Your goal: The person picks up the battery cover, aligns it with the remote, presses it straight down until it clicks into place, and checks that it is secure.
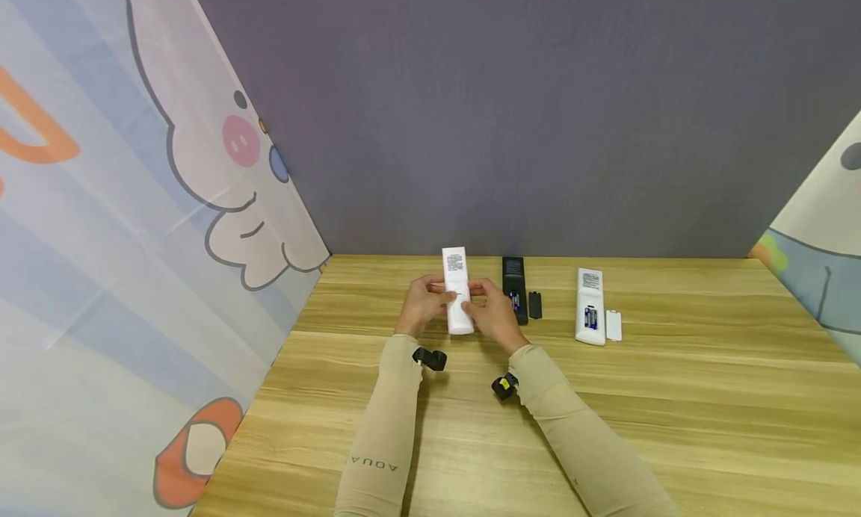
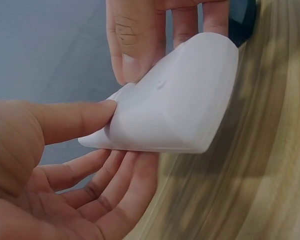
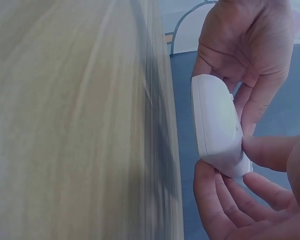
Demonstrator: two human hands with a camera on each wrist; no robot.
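Note:
A white remote control (image 1: pixel 455 267) is held between both hands above the wooden table, its back with a printed label facing up. My left hand (image 1: pixel 422 304) grips its left edge, thumb on the back and fingers underneath. From the other side my right hand (image 1: pixel 495 314) holds the right edge, its thumb (image 1: pixel 468 307) on the back near the battery cover area. In the left wrist view, the rounded end of the remote (image 2: pixel 190 95) points toward the table. The right wrist view shows the remote's side seam and the fingers of both hands around the body (image 3: pixel 217 120).
Right of the hands lies a black remote (image 1: pixel 513 274) with batteries exposed, its black cover (image 1: pixel 534 305) beside it. Farther right is another white remote (image 1: pixel 590 300), batteries showing, with a white cover (image 1: pixel 613 326) alongside. A grey panel (image 1: pixel 511 113) stands behind the table (image 1: pixel 706 397).

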